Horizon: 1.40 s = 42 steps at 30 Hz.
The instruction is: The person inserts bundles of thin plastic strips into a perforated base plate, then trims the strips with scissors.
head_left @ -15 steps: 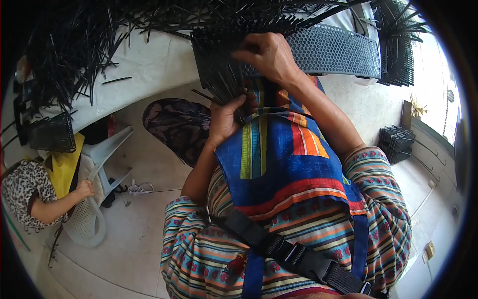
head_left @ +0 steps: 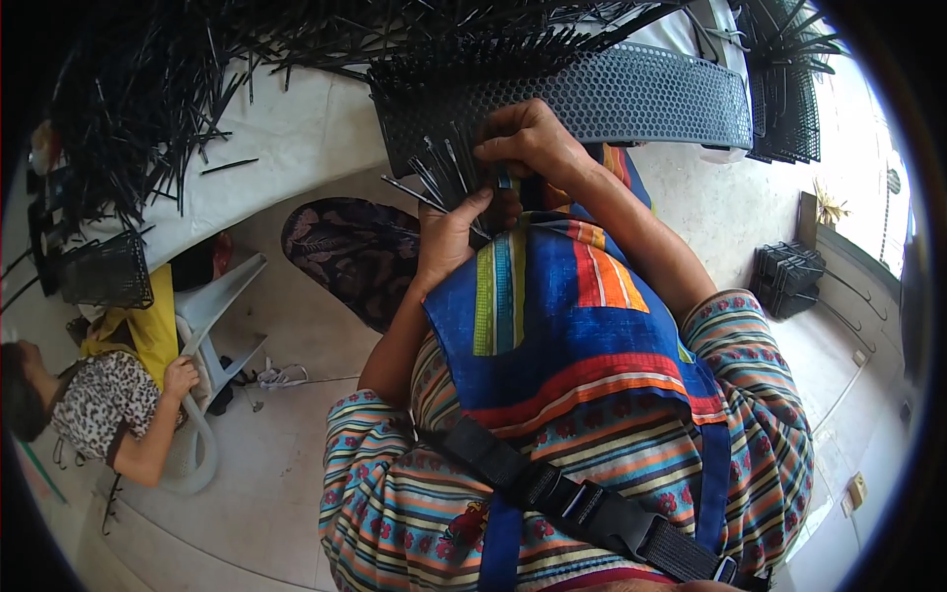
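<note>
My left hand (head_left: 449, 237) is closed round a bundle of thin black sticks (head_left: 441, 176), their tips fanned upward, just above my lap. To the right of that bundle, my right hand (head_left: 533, 145) has its fingers drawn together in a pinch; what they hold, if anything, is too small or hidden. Both hands are in front of a curved black panel (head_left: 656, 97) with a honeycomb of small holes. Dense rows of black sticks (head_left: 493, 61) rise from the left part of this panel. Its lower left part shows bare holes beside the bundle.
Loose black sticks (head_left: 128, 109) lie heaped on the white-covered table (head_left: 306, 123). On the left a person (head_left: 109, 400) sits on a pale plastic chair (head_left: 202, 434). More dark mesh pieces (head_left: 789, 123) stand at the right end, and a black stack (head_left: 786, 279) rests on the floor.
My right hand has come down from over the panel to beside the bundle. The bundle's tips have spread apart. The person at left has leaned forward into view.
</note>
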Available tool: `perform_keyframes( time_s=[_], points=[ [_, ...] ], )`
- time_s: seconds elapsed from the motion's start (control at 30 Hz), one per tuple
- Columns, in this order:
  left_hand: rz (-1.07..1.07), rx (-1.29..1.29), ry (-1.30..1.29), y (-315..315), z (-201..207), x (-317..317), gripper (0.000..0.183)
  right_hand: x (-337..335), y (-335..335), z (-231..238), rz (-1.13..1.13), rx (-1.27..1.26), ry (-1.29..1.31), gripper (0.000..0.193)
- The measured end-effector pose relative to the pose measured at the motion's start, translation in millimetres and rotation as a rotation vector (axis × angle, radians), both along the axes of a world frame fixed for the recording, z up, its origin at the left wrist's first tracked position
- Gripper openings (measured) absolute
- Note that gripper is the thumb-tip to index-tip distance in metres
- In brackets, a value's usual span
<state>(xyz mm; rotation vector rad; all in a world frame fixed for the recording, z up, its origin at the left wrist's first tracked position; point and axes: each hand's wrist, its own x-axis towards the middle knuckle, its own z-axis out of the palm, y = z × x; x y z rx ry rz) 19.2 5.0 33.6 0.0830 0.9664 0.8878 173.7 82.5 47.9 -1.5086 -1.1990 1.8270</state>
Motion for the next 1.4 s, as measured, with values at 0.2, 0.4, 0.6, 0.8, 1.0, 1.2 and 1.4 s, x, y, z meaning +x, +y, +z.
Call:
perform_keyframes(
  time_s=[0.2, 0.4, 0.6, 0.8, 1.0, 1.2, 1.4],
  points=[
    [0.059, 0.054, 0.041, -1, -7, 1, 0.021, -1, -2, -4, -0.019, -0.007, -0.017, 0.009],
    [-0.012, -0.16, 0.045, 2, -21, -13, 0.013, 10, -1, 1, -0.341, 0.38, 0.019, 0.007],
    [0.067, 0.01, 0.002, -2, -10, -8, 0.013, -2, 24, 9, -0.404, 0.867, -0.034, 0.009],
    [0.033, -0.002, 0.044, -1, -15, -8, 0.014, -1, 32, -3, -0.282, 1.04, -0.206, 0.012],
    [-0.018, -0.024, -0.033, 7, -15, -6, 0.016, 1, 31, -6, -0.32, 0.924, -0.142, 0.01],
    [-0.002, 0.024, 0.102, 2, -12, -5, 0.016, 3, 28, -4, -0.43, 0.796, -0.097, 0.01],
    [0.027, -0.001, 0.042, 2, -21, -3, 0.017, -1, 37, 4, -0.199, 1.052, -0.374, 0.014]
  ],
)
